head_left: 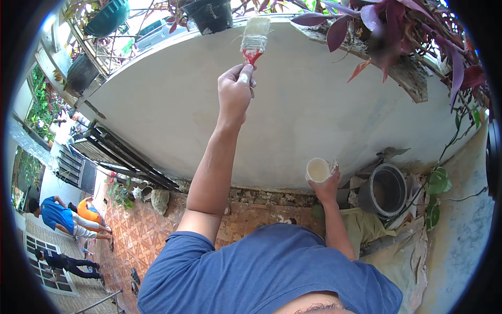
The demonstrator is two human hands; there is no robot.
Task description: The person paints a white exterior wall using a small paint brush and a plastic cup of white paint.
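Note:
My left hand (pixel 235 97) is raised along the white wall (pixel 193 99), fingers closed round the red handle of a paintbrush (pixel 255 37). The brush points upward, its wide pale bristles up at the wall's top edge, just right of a black hanging pot. White smears mark the handle, the metal band and one of my fingers. Lower and to the right, my right hand (pixel 327 189) grips a cup (pixel 318 170) of cream-coloured paint by its side. Its open mouth faces up, and white paint coats my fingers there.
A dark bucket (pixel 384 189) stands at the wall's foot, right of the cup, beside a crumpled cloth (pixel 361 225). Purple-leaved plants (pixel 387 26) and a rough board (pixel 408 78) overhang the top right. A black pot (pixel 209 15) sits on the edge. Several people (pixel 60 214) stand far left.

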